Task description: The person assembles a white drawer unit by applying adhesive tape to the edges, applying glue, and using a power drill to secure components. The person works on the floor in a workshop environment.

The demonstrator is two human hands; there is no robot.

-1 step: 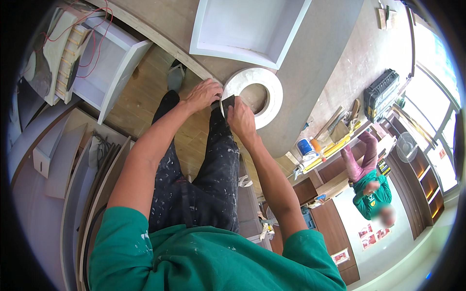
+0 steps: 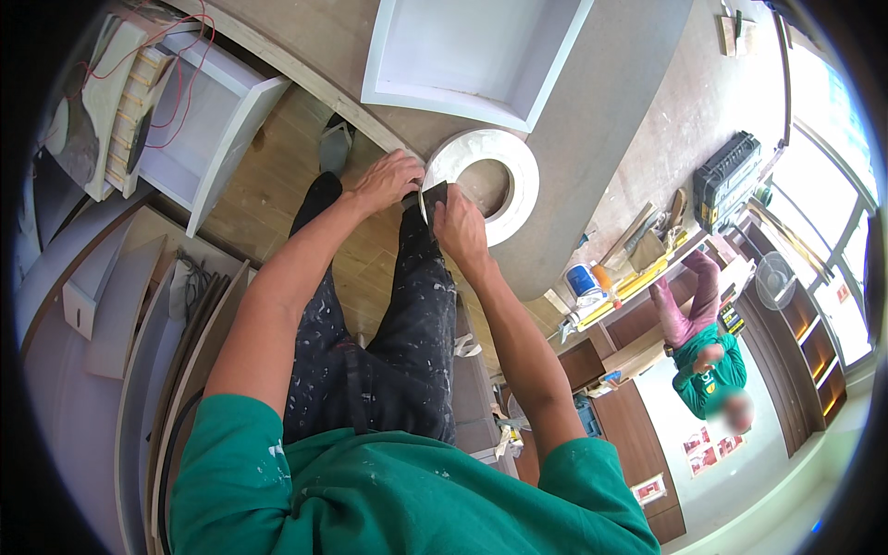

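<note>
A white ring-shaped moulding (image 2: 518, 166) lies on a grey-brown curved panel (image 2: 592, 120) in front of me. My left hand (image 2: 388, 180) grips the ring's near rim with curled fingers. My right hand (image 2: 460, 229) is closed on a small dark pad (image 2: 435, 195) and presses it against the same rim, right next to the left hand's fingers. Both forearms reach up from the lower edge, over my paint-spattered dark trousers (image 2: 407, 333).
A white recessed rectangular frame (image 2: 476, 55) sits beyond the ring and a white open box (image 2: 199, 120) stands at the left. Curved boards (image 2: 139, 351) are stacked lower left. At the right are a cluttered bench (image 2: 638, 268), a blue tub (image 2: 583, 277), a dark tool case (image 2: 726, 180) and another person (image 2: 708, 356).
</note>
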